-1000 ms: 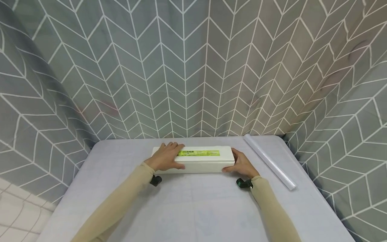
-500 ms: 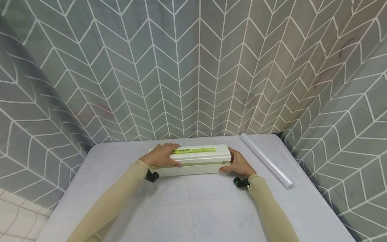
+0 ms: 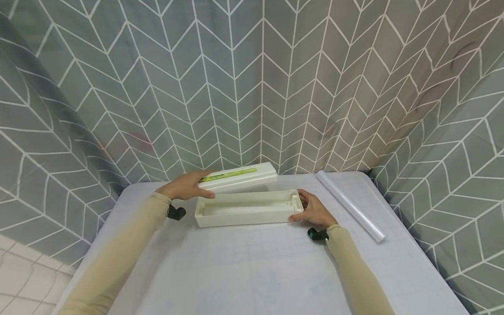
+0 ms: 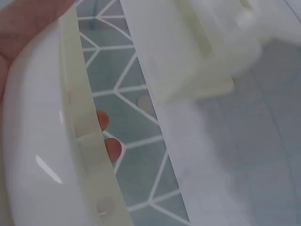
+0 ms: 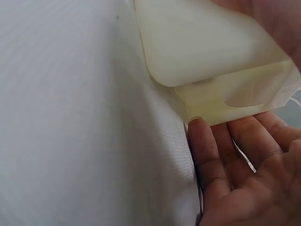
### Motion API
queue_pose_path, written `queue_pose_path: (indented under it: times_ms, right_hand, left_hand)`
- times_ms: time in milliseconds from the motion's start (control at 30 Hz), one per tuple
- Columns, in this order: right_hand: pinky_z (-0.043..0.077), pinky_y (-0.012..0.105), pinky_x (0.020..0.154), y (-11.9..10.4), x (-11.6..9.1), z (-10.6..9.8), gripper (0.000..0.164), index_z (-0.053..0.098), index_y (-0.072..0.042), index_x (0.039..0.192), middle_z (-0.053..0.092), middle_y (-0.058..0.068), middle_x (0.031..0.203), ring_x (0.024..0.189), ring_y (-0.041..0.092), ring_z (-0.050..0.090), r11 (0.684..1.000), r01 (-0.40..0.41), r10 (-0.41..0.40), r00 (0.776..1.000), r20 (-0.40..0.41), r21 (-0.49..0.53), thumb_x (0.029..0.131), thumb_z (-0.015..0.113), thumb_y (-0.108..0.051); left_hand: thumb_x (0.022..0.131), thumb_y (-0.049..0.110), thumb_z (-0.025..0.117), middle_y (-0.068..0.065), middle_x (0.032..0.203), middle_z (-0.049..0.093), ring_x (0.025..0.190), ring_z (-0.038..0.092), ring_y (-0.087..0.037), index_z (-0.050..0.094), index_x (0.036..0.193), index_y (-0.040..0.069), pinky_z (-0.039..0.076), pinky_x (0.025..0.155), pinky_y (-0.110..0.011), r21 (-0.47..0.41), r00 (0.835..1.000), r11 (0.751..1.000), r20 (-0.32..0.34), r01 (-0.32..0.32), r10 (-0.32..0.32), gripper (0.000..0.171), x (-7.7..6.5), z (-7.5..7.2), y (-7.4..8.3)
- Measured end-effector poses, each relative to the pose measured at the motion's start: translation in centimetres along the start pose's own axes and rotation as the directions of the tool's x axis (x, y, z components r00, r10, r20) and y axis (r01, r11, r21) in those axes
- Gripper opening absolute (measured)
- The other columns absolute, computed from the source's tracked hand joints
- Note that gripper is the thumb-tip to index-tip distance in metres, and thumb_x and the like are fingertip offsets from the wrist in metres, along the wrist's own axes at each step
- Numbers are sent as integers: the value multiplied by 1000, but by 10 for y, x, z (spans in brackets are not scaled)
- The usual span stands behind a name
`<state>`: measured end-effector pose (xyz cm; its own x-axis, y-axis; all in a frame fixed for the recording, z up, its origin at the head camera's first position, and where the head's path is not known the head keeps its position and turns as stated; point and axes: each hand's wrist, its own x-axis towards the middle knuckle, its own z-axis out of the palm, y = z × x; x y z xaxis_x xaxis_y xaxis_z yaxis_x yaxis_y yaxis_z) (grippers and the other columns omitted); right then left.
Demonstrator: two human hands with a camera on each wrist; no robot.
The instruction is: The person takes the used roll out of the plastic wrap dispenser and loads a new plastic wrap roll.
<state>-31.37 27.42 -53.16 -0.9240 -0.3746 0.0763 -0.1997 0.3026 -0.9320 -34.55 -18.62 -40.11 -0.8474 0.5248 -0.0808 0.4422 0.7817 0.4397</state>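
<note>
My left hand (image 3: 184, 186) grips the left end of a long white lid (image 3: 246, 177) with a green label, thumb in front. The lid is lifted behind its box, tilted up toward the right; its hollow edge and two of my fingertips show in the left wrist view. On the table lies the long cream box (image 3: 248, 220), its open top showing a bare inside. My right hand (image 3: 313, 211) holds the box's right end, thumb at the front corner and fingers behind. In the right wrist view, several fingers lie against the box's end wall (image 5: 263, 89).
A long roll of clear plastic film (image 3: 350, 206) lies slantwise on the table (image 3: 252, 267), right of my right hand. A grey curtain (image 3: 252, 87) with white zigzag lines hangs behind the table and along both sides.
My left hand has lifted the lid off the box and moved it back and to the left, uncovering the inside. My right hand stays at the box's right end.
</note>
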Motion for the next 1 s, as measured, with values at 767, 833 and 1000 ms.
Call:
queue_pose_path:
  times_ms: [767,833,1000]
  right_hand:
    - [55,24,92,1,2,-2,98,47,1,152,63,24,142,116,29,65,1000,-13,13,1000,8,5,70,98,-6]
    - [55,24,92,0,2,-1,98,46,2,153,62,24,143,116,28,65,1000,-14,14,1000,16,5,70,98,-6]
    - [55,23,92,2,3,-3,99,46,1,153,62,23,144,116,23,65,1000,-22,22,1000,11,-3,70,99,-7]
  left_hand:
    - [92,66,72,-38,155,41,142,39,-56,31,162,-1,28,103,-83,184,954,943,-173,276,-246,105,-110,-27,-60]
    - [93,64,72,-40,155,39,141,38,-58,30,162,-3,28,102,-83,177,949,940,-178,291,-261,105,-123,-26,-67]
    - [93,60,74,-36,138,51,120,53,-51,34,159,-3,39,90,-75,182,937,932,-218,313,-273,100,-155,-21,-83]
